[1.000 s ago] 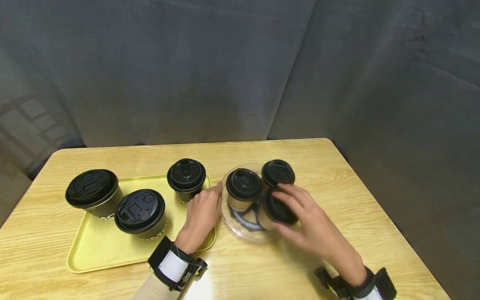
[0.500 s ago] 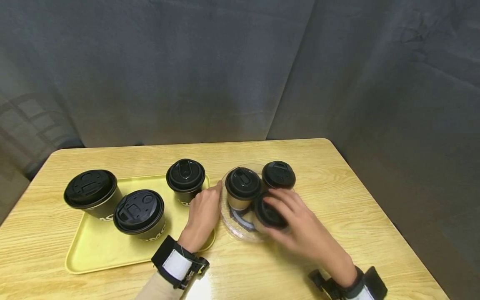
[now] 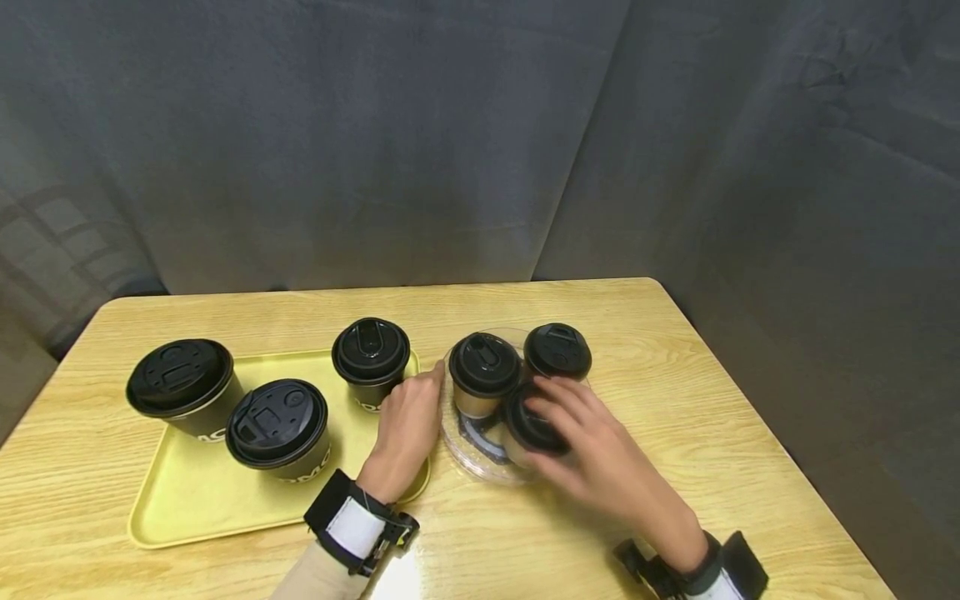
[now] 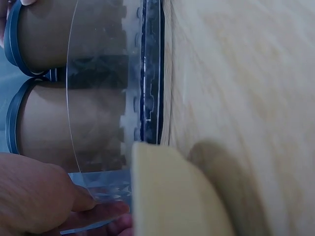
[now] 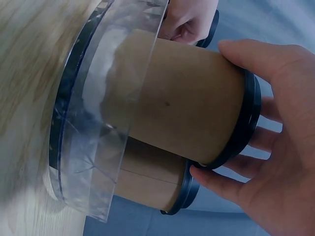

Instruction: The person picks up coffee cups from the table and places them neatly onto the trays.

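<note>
A clear round plastic container [image 3: 468,468] stands on the table with three brown paper cups in it, all with black lids. My right hand [image 3: 600,446] holds the nearest cup [image 5: 182,98], fingers and thumb spread around its black lid. In the right wrist view this cup stands inside the clear wall, in front of another cup [image 5: 147,189]. At the container's left side my left hand [image 3: 405,429] pinches the clear wall [image 4: 101,132]. The left cup [image 3: 483,375] and the back right cup [image 3: 557,350] stand close against the held one.
Left of the container lies a yellow tray [image 3: 202,500] bearing three dark lidded cups: a large one [image 3: 183,387], a middle one [image 3: 281,429] and a smaller one [image 3: 371,358] beside my left hand. A grey curtain [image 3: 375,167] hangs behind the table.
My right hand has moved slightly left with the nearest cup, bringing it closer to the left cup. The left hand has stayed at the container's side.
</note>
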`<action>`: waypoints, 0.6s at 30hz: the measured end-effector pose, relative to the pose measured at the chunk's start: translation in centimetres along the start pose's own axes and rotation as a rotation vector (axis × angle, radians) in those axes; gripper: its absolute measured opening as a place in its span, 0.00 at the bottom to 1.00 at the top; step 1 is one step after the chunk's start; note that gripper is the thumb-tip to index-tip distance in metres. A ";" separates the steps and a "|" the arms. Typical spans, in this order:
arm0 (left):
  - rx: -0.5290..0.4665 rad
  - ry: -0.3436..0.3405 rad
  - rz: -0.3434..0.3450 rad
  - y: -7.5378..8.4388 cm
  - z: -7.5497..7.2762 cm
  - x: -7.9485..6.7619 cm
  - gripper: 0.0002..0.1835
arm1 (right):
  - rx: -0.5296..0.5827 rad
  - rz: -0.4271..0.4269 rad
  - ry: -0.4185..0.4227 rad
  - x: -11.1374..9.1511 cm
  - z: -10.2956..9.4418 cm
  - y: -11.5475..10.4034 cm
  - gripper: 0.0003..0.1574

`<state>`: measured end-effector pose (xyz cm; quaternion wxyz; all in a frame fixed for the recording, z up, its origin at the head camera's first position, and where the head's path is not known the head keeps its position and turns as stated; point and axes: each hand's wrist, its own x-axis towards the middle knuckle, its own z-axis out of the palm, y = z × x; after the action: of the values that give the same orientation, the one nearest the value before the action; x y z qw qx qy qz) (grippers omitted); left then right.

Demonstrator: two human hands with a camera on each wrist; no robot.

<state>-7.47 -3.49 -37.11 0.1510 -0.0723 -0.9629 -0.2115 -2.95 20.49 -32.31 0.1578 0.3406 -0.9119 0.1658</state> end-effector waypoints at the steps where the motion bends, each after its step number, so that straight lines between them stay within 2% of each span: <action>1: 0.001 -0.001 0.000 0.0 0.0 0.0 0.21 | -0.007 -0.001 -0.003 0.0 0.0 0.0 0.37; 13: -0.028 -0.008 -0.018 -0.1 0.0 0.1 0.21 | -0.027 -0.002 -0.014 0.0 0.3 0.0 0.34; 18: -0.036 -0.006 0.018 0.0 -0.3 -0.3 0.19 | -0.042 0.008 -0.003 -0.2 0.2 0.0 0.35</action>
<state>-7.14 -3.64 -36.95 0.1486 -0.0842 -0.9587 -0.2272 -2.84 20.45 -32.58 0.1631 0.3338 -0.9168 0.1466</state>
